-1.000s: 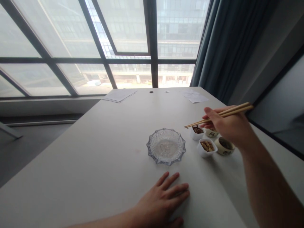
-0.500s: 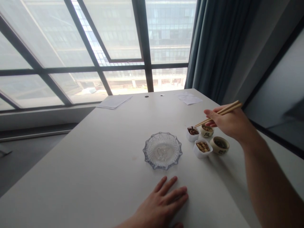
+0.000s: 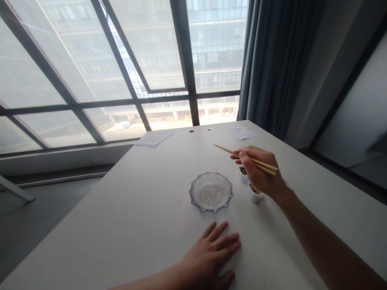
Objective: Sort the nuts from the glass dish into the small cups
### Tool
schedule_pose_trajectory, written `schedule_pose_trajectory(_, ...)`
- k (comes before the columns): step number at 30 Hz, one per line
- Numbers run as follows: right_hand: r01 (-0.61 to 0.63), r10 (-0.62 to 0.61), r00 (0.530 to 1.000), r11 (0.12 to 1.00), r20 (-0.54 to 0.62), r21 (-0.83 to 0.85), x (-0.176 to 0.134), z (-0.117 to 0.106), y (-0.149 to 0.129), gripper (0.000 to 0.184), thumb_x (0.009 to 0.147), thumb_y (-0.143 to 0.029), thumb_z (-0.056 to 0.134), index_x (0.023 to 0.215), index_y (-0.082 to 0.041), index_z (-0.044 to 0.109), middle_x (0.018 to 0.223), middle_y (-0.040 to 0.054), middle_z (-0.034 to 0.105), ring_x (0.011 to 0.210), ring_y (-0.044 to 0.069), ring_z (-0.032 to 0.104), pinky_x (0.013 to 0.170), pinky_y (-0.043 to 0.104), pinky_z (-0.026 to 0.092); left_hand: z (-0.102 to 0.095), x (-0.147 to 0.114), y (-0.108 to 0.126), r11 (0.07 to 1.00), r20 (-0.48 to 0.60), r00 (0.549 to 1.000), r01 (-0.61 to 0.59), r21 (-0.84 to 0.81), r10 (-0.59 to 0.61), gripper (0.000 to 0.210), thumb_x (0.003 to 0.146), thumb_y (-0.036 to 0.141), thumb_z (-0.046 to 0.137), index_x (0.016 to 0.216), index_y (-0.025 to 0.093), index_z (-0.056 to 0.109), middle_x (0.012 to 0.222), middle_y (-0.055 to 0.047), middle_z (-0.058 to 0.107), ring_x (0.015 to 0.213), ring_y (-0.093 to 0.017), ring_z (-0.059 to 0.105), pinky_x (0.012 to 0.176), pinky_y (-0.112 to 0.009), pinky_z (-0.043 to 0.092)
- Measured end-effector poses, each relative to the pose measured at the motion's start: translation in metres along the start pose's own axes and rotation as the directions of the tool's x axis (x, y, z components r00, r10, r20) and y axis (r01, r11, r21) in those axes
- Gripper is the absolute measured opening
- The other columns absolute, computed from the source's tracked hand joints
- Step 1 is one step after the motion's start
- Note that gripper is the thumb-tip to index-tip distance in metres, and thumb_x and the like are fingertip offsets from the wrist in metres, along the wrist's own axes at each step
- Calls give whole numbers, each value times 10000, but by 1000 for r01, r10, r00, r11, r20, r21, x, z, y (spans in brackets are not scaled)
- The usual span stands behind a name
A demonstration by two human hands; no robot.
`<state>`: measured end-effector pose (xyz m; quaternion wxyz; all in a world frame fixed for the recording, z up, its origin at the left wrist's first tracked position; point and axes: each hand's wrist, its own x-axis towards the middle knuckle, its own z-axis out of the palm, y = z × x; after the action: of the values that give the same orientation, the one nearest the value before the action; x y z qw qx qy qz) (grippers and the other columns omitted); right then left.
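My right hand (image 3: 256, 167) grips a pair of wooden chopsticks (image 3: 261, 164), their tips pointing left above the table, with no food visible at them. Beneath and behind that hand are two small white cups: one (image 3: 242, 176) with dark pieces, the other (image 3: 256, 196) with brown, nut-like pieces. The hand covers part of both and most of what stands to their right. A clear glass dish with a scalloped rim (image 3: 193, 193) sits left of the cups. Just in front of it, my left hand (image 3: 213, 253) lies flat on the table, fingers spread, holding nothing.
The white table (image 3: 145, 209) stretches toward a large window. Paper sheets lie at its far left (image 3: 155, 138) and far right (image 3: 242, 132). A dark curtain (image 3: 266, 64) hangs behind the far right corner.
My right hand has swung left and nearer, bringing the chopsticks away from the cup of dark pieces. It now hides the two patterned cups. The view has tilted slightly; my left hand stays flat.
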<state>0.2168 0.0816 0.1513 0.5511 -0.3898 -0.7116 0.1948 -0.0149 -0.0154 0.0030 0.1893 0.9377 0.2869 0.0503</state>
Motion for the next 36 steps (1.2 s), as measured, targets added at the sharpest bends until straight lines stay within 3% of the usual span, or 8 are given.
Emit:
schedule_pose_trajectory(5, 166, -134, 969, 976, 207, -144, -28, 18, 25, 340, 1077, -338, 425, 1211, -176, 692, 1108, 131, 752, 1011, 243, 729, 916, 371, 575, -5, 0, 5, 1000, -5, 1000, 19, 15, -19, 696, 979, 474, 604, 1609, 327, 349, 1634, 2, 409, 1577, -326, 194, 1286, -579, 172)
schedule_pose_trajectory(9, 264, -84, 912, 871, 403, -415, -53, 31, 50, 362, 1089, -275, 367, 1287, -168, 651, 1234, 167, 720, 1118, 264, 716, 962, 396, 564, -6, 0, 7, 1000, 6, 1000, 28, 2, -28, 677, 984, 484, 581, 1603, 309, 368, 1637, -2, 404, 1574, -333, 200, 1280, -595, 166)
schedule_pose_trajectory(17, 358, -39, 833, 798, 551, -485, -74, 49, 68, 356, 1058, -313, 495, 1320, -116, 637, 1308, 226, 686, 1180, 321, 695, 969, 430, 568, -8, 1, 9, 1000, -12, 1000, 14, 9, -13, 682, 970, 420, 600, 1602, 302, 375, 1646, -9, 386, 1568, -342, 219, 1282, -593, 156)
schedule_pose_trajectory(22, 388, -23, 799, 783, 600, -486, -86, 58, 79, 813, 921, -593, 661, 1508, -53, 502, 1547, 276, 501, 1445, 378, 484, 1202, 499, 390, -9, 2, 8, 1000, -11, 1000, 10, -9, -10, 676, 957, 405, 627, 1589, 310, 405, 1631, -2, 411, 1567, -343, 226, 1297, -562, 144)
schedule_pose_trajectory(26, 383, 9, 783, 780, 622, -494, -89, 58, 84, 1032, 820, -563, 779, 1603, -37, 360, 1639, 279, 366, 1543, 379, 333, 1267, 535, 270, -10, 1, 8, 1000, -44, 999, -4, -16, 3, 664, 958, 419, 637, 1578, 327, 417, 1609, 8, 445, 1574, -324, 208, 1308, -527, 130)
schedule_pose_trajectory(30, 426, 6, 760, 750, 650, -506, -98, 33, 64, 1035, 833, -213, 754, 1678, -121, 165, 1720, 184, 233, 1605, 320, 171, 1289, 520, 231, -13, 2, 9, 999, 38, 999, 30, -19, -30, 763, 898, 308, 672, 1599, 336, 374, 1650, 21, 375, 1576, -341, 194, 1288, -598, 136)
schedule_pose_trajectory(33, 366, -16, 859, 718, 512, -592, -126, -11, 31, 962, 868, -53, 595, 1691, -225, 130, 1740, 105, 210, 1613, 292, 145, 1284, 520, 266, -10, 3, 8, 999, 41, 999, 36, 5, -36, 764, 905, 318, 674, 1602, 353, 361, 1656, 41, 359, 1575, -324, 204, 1286, -595, 146)
schedule_pose_trajectory(36, 258, -30, 939, 717, 342, -647, -172, -67, 2, 825, 962, -131, 518, 1685, -299, 160, 1729, 51, 256, 1587, 287, 256, 1251, 496, 365, -4, 3, 1, 997, 8, 1000, 28, 72, -28, 740, 942, 315, 638, 1616, 355, 335, 1661, 37, 345, 1575, -310, 207, 1281, -590, 180)
